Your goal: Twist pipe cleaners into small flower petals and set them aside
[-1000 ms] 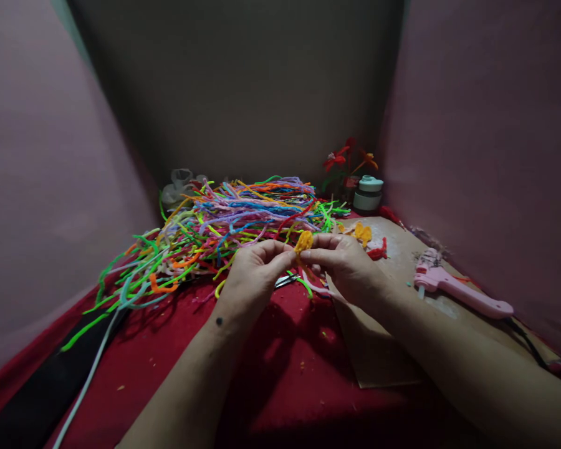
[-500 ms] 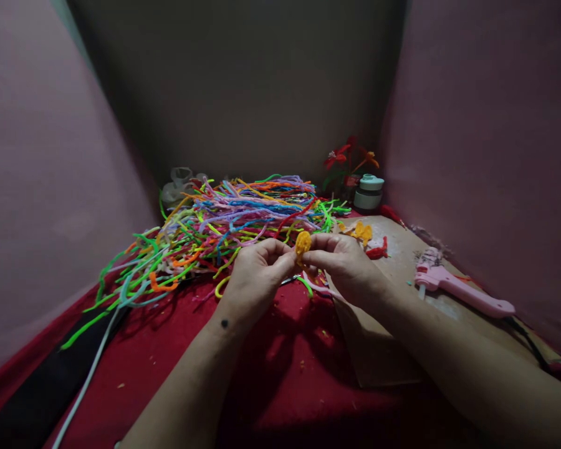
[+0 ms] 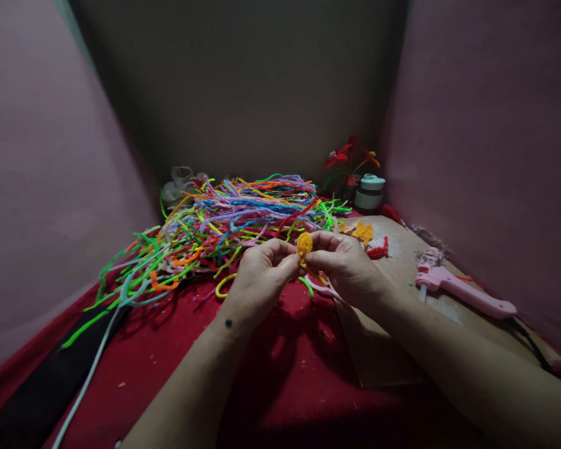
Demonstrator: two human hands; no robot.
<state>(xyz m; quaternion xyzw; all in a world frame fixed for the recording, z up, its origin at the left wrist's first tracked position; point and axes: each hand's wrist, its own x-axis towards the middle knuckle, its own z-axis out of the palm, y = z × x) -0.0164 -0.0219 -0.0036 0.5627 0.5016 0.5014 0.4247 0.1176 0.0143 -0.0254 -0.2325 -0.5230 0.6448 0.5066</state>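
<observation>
Head view: nearest, a thin white cable (image 3: 95, 366) runs along a flat black strip (image 3: 32, 393) by the left edge of the red cloth surface (image 3: 168, 368). Above the middle of that surface, the left hand (image 3: 264, 271) and the right hand (image 3: 348, 265) are nearly closed, thumbs and fingertips pinching a small yellow-orange fuzzy oval (image 3: 304, 242) between them. A pink plastic glue gun (image 3: 467, 293) lies near the right edge of the flat brown board (image 3: 378, 365), orange fuzzy petal shapes (image 3: 364, 233) near the board's far edge. Beyond, a heap of multicoloured fuzzy stems (image 3: 247, 209) spreads toward the far left corner; a pale-green-lidded jar (image 3: 369, 198) and red and orange fuzzy flowers (image 3: 339, 156) stand by the far right corner
</observation>
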